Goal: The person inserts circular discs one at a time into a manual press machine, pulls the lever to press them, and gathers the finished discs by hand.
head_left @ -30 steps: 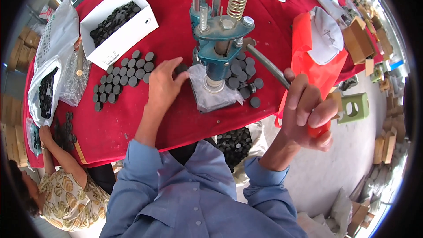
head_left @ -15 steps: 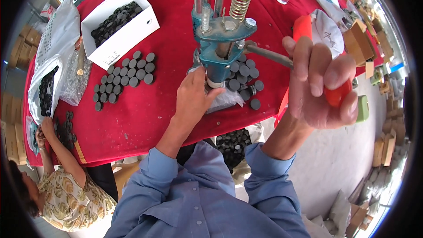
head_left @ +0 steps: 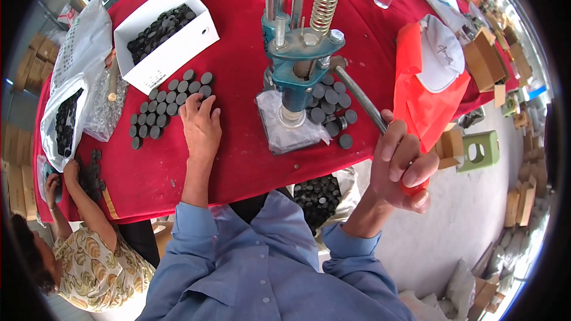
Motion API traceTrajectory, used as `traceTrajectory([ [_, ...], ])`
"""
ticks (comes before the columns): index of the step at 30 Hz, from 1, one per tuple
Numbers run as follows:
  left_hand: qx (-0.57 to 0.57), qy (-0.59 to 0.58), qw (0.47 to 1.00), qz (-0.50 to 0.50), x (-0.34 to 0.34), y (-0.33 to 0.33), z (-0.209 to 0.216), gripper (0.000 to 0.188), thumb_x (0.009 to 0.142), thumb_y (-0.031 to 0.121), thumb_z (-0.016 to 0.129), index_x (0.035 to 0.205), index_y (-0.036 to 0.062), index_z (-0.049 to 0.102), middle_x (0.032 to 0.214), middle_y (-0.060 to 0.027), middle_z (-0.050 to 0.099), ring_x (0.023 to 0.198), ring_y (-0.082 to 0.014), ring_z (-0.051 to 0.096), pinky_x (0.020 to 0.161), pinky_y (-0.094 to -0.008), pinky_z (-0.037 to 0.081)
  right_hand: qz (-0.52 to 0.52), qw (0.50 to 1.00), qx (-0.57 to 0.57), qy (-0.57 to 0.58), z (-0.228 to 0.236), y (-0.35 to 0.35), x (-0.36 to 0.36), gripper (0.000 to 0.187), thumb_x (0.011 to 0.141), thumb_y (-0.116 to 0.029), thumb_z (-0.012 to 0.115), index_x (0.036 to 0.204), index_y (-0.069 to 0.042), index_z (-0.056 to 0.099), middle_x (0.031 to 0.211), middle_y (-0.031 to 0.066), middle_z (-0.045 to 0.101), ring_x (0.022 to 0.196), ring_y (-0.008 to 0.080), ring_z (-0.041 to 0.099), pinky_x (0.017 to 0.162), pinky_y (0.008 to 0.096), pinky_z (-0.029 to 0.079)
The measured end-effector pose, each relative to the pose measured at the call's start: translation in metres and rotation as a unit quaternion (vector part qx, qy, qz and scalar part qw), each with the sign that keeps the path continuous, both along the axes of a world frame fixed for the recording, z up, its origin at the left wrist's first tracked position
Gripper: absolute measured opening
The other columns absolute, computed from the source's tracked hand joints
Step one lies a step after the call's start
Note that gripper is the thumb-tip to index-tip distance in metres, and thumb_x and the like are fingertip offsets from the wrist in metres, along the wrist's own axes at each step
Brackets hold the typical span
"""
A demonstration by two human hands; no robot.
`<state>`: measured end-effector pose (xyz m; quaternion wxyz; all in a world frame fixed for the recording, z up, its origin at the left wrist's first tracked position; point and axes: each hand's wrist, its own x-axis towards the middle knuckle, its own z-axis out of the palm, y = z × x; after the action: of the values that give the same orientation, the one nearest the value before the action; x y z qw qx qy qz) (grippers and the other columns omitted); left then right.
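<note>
My right hand [head_left: 399,169] is wrapped round the red-knobbed end of a metal lever [head_left: 361,96] on a teal hand press [head_left: 294,62]. Over the right edge of a group of black round discs [head_left: 162,108] is my left hand [head_left: 201,132]. Its fingers are bent and apart, and they cover at least one disc. Whether they touch it, I cannot tell. Below the press's ram lies a base wrapped in clear plastic [head_left: 275,126]. More black discs [head_left: 327,104] lie piled behind and right of the ram.
A white box of discs [head_left: 178,47] stands at the back left of the red-covered table [head_left: 238,169]. A white sack [head_left: 77,65] lies farther left, near a co-worker's hands [head_left: 62,181]. A white cap [head_left: 440,53] rests on a red bag [head_left: 407,83] at right.
My left hand has left the press base and moved left to the discs. My right hand has come down and toward me with the lever. The cap and red bag show more fully.
</note>
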<state>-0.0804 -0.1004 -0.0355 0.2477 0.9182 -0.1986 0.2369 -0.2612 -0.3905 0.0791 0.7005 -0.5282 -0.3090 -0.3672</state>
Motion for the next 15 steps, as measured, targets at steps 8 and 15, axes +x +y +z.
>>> traceTrajectory([
  [8,-0.054,-0.003,0.998,-0.015,-0.010,0.017,-0.005,0.033,0.086,-0.001,0.071,0.117,0.0093,0.075,0.122,-0.0166,0.059,0.099,-0.0327,0.060,0.087,-0.0417,0.052,0.030,0.999,-0.025,-0.017,0.047,-0.006,0.027,0.035,0.090,-0.046,0.060,0.093,-0.012,0.056,0.072,0.0016,0.049,0.077,0.0245,0.051,0.106,0.0516,0.037],
  [15,-0.117,0.094,0.988,-0.034,-0.029,0.001,0.005,0.035,0.082,-0.002,0.075,0.116,0.0069,0.073,0.110,-0.0148,0.064,0.081,-0.0264,0.066,0.067,-0.0353,0.056,0.085,0.995,-0.058,0.002,0.101,-0.022,0.079,0.037,0.099,-0.041,0.048,0.098,-0.005,0.058,0.070,0.0021,0.046,0.075,0.0213,0.048,0.087,0.0453,0.045],
])
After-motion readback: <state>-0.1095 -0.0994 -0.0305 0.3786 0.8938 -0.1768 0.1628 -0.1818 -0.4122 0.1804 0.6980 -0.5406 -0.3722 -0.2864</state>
